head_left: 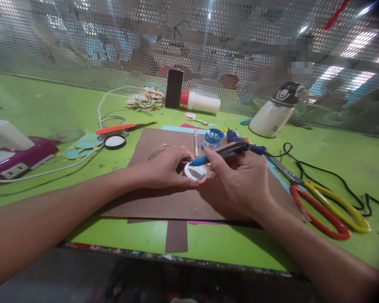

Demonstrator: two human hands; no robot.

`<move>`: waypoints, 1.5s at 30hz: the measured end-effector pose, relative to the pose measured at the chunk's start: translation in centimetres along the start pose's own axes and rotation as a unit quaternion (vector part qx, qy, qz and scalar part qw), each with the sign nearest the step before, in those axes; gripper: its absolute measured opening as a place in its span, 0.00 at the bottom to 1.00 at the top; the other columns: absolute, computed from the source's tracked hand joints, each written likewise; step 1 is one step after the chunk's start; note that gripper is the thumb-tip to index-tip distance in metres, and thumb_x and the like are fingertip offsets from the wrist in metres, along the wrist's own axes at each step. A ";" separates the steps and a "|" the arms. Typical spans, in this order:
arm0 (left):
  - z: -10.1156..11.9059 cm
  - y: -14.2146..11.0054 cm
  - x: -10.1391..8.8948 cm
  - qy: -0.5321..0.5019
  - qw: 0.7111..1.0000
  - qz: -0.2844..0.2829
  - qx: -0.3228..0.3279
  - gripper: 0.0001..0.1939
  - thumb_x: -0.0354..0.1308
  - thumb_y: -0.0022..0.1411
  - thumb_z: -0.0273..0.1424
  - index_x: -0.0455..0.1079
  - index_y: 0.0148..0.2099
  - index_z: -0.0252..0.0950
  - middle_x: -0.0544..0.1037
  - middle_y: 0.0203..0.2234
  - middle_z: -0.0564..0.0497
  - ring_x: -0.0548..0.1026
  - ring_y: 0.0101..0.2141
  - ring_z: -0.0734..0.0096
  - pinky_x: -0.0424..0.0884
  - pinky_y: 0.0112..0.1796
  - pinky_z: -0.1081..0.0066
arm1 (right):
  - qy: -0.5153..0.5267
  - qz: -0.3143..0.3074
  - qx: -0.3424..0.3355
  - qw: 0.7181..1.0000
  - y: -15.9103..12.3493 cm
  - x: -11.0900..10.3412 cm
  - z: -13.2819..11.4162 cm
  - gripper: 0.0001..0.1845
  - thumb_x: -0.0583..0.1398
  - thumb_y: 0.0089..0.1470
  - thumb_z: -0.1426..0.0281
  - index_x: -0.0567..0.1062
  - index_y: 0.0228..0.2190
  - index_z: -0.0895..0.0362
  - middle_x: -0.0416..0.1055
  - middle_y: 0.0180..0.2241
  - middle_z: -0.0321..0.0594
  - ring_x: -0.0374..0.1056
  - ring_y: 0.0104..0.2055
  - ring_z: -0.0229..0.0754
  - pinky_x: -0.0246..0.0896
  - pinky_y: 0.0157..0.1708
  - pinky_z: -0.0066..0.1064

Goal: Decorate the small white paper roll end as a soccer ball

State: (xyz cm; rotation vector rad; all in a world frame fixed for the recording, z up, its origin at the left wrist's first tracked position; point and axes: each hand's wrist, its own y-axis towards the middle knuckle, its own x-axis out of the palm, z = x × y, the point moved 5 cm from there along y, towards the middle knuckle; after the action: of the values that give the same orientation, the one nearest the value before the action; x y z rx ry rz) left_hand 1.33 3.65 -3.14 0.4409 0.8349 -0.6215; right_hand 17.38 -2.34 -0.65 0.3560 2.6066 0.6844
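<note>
My left hand [169, 167] is closed on the rim of a small round white disc [196, 171] with a red edge, a grey pattern in its middle and marks around its border. My right hand [244, 179] grips a marker [230, 152] with a black barrel and a blue front end. The marker's tip meets or hovers just over the disc's upper left part; I cannot tell which. Both hands are above a brown board [164, 206]. Just beyond them stand a jar with blue contents [212, 139] and a slim clear tube [196, 143].
Scissors with red and yellow handles [325, 210] lie at the right by a black cord. A white bottle [270, 118] leans behind them. On the left are a purple power strip [22, 158] and an orange cutter [116, 128]. A phone [174, 89] stands upright before the perforated screen.
</note>
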 end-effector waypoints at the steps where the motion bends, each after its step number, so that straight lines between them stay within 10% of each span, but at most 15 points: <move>1: 0.0 0.0 0.0 0.004 1.000 0.001 -0.002 0.25 0.67 0.53 0.50 0.72 0.45 0.39 0.77 0.37 0.50 0.71 0.37 0.62 0.66 0.39 0.64 | 0.001 0.026 0.001 1.000 0.0 -0.3 -0.3 0.16 0.66 0.56 0.59 0.74 0.23 0.54 0.72 0.22 0.35 0.67 0.24 0.38 0.62 0.26 0.31; 45: 0.0 -0.1 0.0 -0.025 0.996 -0.026 0.079 0.21 0.66 0.59 0.43 0.73 0.52 0.40 0.75 0.48 0.48 0.72 0.50 0.59 0.66 0.51 0.62 | 0.050 -0.022 0.009 0.998 0.3 0.5 0.2 0.10 0.66 0.57 0.69 0.78 0.24 0.55 0.76 0.23 0.32 0.71 0.26 0.34 0.65 0.26 0.23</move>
State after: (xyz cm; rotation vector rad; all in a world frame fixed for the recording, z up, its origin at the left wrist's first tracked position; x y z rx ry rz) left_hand 1.27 3.51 -3.15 0.5459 0.7538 -0.7473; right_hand 17.01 -1.84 -0.83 0.2743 2.7083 0.6817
